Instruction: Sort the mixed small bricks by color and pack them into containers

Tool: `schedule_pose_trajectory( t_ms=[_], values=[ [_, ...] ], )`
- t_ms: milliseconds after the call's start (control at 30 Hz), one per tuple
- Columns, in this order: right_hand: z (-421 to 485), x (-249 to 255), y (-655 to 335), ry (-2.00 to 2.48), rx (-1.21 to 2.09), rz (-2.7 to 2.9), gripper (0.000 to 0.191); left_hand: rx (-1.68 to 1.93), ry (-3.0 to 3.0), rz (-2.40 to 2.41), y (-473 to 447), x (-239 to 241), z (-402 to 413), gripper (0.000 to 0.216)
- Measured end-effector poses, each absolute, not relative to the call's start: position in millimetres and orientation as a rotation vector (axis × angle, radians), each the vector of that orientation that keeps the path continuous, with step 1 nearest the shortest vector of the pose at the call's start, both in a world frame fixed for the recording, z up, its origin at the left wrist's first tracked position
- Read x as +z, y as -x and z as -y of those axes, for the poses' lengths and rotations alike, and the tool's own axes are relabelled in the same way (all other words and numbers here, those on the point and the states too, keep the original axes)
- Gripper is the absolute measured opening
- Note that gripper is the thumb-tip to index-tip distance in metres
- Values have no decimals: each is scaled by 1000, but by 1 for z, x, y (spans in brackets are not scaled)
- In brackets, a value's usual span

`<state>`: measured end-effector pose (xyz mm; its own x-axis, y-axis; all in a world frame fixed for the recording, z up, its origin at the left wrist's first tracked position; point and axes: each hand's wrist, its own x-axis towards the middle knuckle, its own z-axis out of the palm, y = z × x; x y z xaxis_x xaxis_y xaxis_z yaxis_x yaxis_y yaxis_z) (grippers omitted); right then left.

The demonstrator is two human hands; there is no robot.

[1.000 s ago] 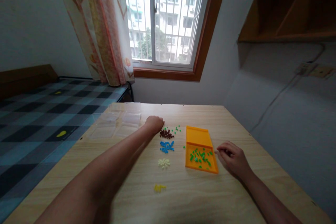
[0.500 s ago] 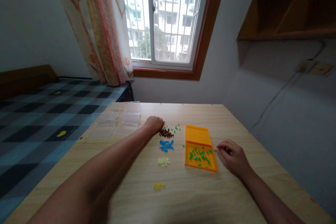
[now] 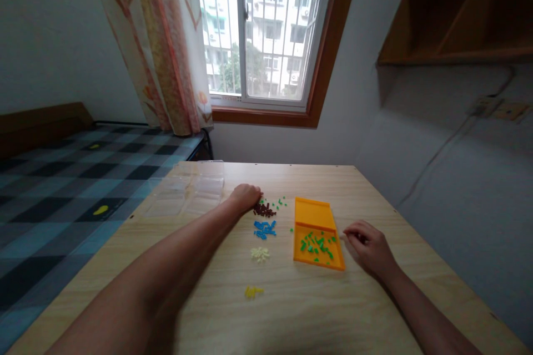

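1. Grip first: my left grip (image 3: 245, 197) is curled knuckles-up on the tabletop (image 3: 291, 316), fingertips hidden at the far edge of the brown beads (image 3: 264, 210). I cannot tell whether it holds any.
2. My right grip (image 3: 368, 247) is narrow, fingers curled in with thumb and forefinger pinched together, resting just beside the right rim of the orange tray (image 3: 315, 214). Anything between the fingertips is too small to make out.
3. A bed (image 3: 62, 188) with a blue and black checked cover stands along the tabletop's left side.
4. A clear compartment box (image 3: 187, 191) lies at the far left of the tabletop, just left of my left grip.
5. The orange tray lies flat between my two grips, its far half bare and its near half scattered with green beads (image 3: 318, 245).
6. Left of the tray, small piles run in a line towards me: brown beads, blue beads (image 3: 265, 228), cream beads (image 3: 260, 254), then yellow beads (image 3: 252, 291), each apart from the next.
7. A few loose green beads (image 3: 278, 202) lie between the brown pile and the tray's far corner.
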<state>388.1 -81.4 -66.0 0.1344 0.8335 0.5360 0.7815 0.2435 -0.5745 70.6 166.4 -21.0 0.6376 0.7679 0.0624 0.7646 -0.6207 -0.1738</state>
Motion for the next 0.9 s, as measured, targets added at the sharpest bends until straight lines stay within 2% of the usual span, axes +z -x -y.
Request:
schedule_pose_trajectory(
  t_ms=[300, 400, 500, 667, 900],
  values=[
    [81, -64, -387, 1529, 72, 1654, 13, -107, 2622, 1360, -59, -10, -169, 48],
    [81, -63, -385, 1534, 76, 1666, 12, -202, 2625, 1348, -76, 10, -156, 53],
    [81, -62, -385, 1529, 79, 1669, 11, -309, 2747, 1140, -114, 25, -120, 52],
    [82, -62, -388, 1539, 77, 1653, 11, -164, 3038, 691, -181, 5, -45, 43],
    [83, -63, -390, 1529, 109, 1668, 12, -30, 3079, 568, -203, -15, -20, 44]
  ],
)
